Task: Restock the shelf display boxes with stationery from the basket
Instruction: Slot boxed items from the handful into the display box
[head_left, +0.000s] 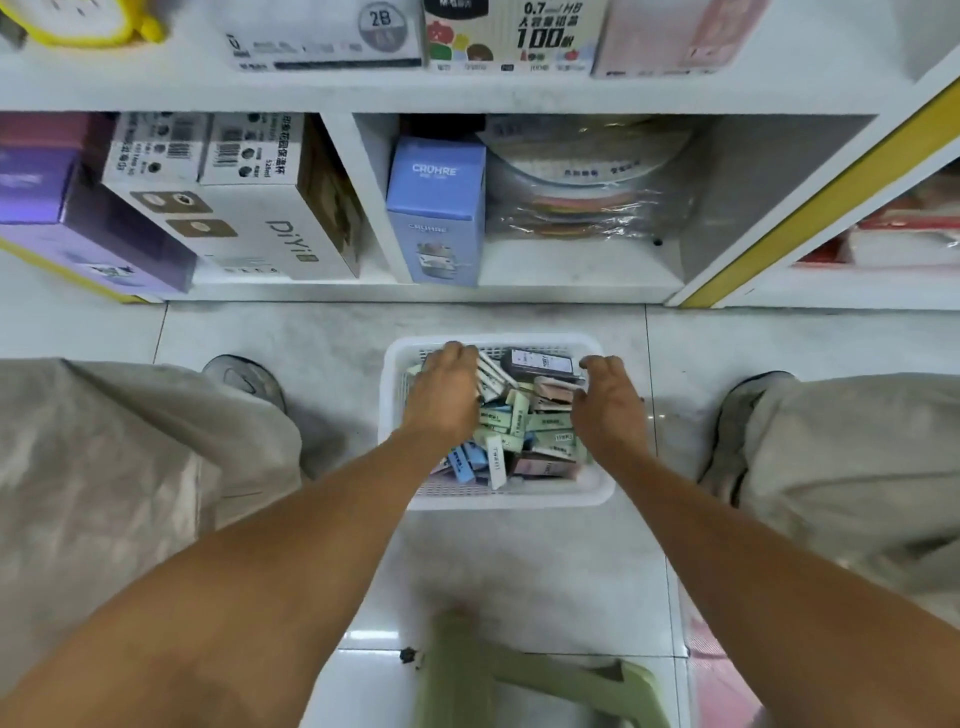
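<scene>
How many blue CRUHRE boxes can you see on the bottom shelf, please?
1: the CRUHRE box stands upright in the middle compartment, left of the plastic-wrapped discs. Others may be hidden behind it.

Both arms reach forward and down, left hand (445, 387) and right hand (605, 402) with fingers curled.

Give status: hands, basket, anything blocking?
Left hand and right hand both down in white basket, fingers curled into the small stationery boxes; grip unclear. Basket on floor, full. Nothing in the way.
</scene>
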